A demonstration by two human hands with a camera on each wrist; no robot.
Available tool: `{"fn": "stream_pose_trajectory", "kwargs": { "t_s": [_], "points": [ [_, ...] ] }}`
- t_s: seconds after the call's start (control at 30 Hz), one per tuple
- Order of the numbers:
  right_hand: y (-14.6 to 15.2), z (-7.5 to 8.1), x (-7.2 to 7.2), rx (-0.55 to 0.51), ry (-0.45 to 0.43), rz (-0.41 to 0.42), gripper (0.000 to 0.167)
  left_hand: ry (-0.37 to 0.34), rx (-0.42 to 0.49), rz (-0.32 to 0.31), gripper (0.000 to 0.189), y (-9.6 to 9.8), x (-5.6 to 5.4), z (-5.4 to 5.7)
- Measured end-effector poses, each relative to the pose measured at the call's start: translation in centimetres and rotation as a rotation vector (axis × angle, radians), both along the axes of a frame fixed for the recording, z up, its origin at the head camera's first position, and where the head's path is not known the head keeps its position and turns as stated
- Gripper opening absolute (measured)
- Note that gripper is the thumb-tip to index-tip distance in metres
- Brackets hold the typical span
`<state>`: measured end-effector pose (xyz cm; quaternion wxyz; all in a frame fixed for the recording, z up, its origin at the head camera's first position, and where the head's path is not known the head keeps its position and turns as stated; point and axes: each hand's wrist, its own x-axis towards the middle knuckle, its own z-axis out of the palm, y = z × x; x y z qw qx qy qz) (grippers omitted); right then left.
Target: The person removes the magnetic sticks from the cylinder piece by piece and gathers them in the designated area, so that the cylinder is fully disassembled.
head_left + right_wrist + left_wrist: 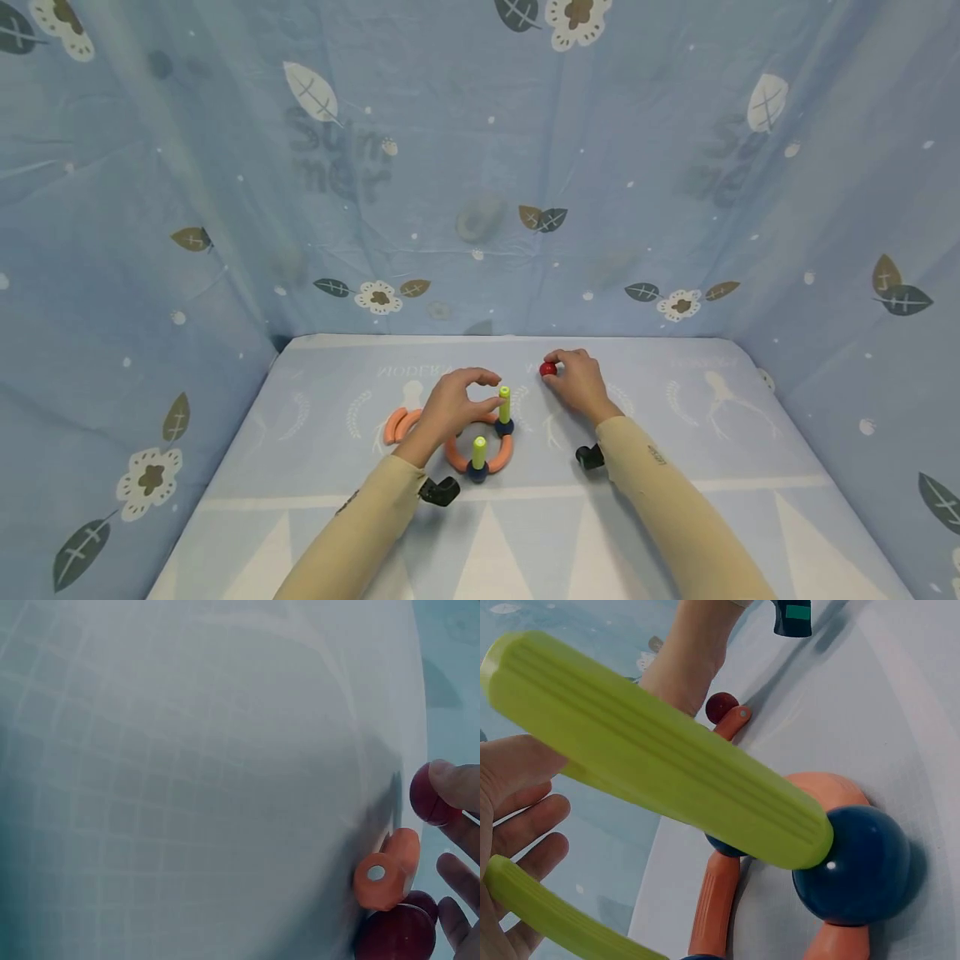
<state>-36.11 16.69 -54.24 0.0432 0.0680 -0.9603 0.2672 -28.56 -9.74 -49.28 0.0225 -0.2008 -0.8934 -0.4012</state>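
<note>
My right hand pinches a red ball between thumb and fingers near the table's back edge; the same ball shows at the fingertips in the right wrist view. My left hand has thumb and index finger spread in a C beside an upright yellow-green rod. Whether it touches the rod is unclear. That rod stands on a dark blue ball. A second yellow-green rod rises from another blue ball. Curved orange pieces join the balls into a ring.
Loose curved orange pieces lie left of the ring, partly behind my left hand. In the right wrist view an orange piece lies by more red balls. A patterned blue curtain encloses the table.
</note>
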Motion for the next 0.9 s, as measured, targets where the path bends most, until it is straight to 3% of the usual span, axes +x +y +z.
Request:
{"fn": "stream_pose_trajectory", "kwargs": {
  "t_s": [0.2,0.63,0.9],
  "points": [
    [0.0,0.0,0.0,0.029,-0.006,0.012,0.036,0.008,0.013,0.004,0.040,-0.3,0.1,-0.1],
    [0.4,0.0,0.4,-0.018,-0.026,0.001,0.040,0.037,0.050,0.030,0.046,-1.4,0.5,-1.0],
    [0.5,0.3,1.6,-0.044,0.060,0.052,0.038,0.005,0.095,0.062,0.048,-1.9,0.9,-1.4]
  ]
}}
